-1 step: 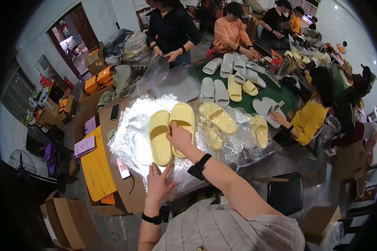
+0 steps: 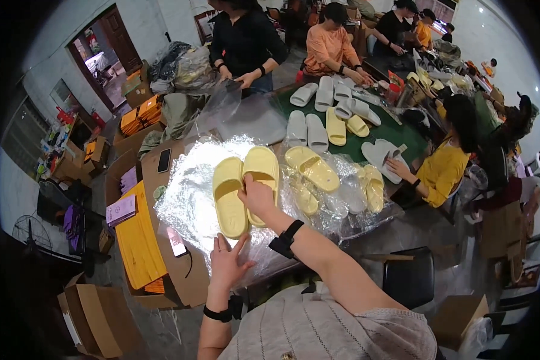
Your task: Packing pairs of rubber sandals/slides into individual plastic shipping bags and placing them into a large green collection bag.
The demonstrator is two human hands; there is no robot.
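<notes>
Two yellow slide slippers lie side by side, toes away from me, on a pile of shiny clear plastic bags [image 2: 183,186]. My right hand [image 2: 259,198] is on the right slipper [image 2: 261,161], its fingers curled at the foot opening and partly hidden there. Just below the heel of the left slipper [image 2: 229,207], my left hand [image 2: 227,264] rests on the plastic with its fingers spread; it holds nothing. To the right, another yellow slipper [image 2: 312,169] lies on clear bags, with bagged yellow slippers [image 2: 374,189] beyond it.
Grey slippers [image 2: 316,132] and more yellow ones [image 2: 336,127] stand on the green tabletop [image 2: 357,147]. On the left are a phone [image 2: 164,160] and a carton of orange-yellow bags [image 2: 139,240]. A co-worker in yellow [image 2: 447,168] touches a grey slipper at right; others work farther back.
</notes>
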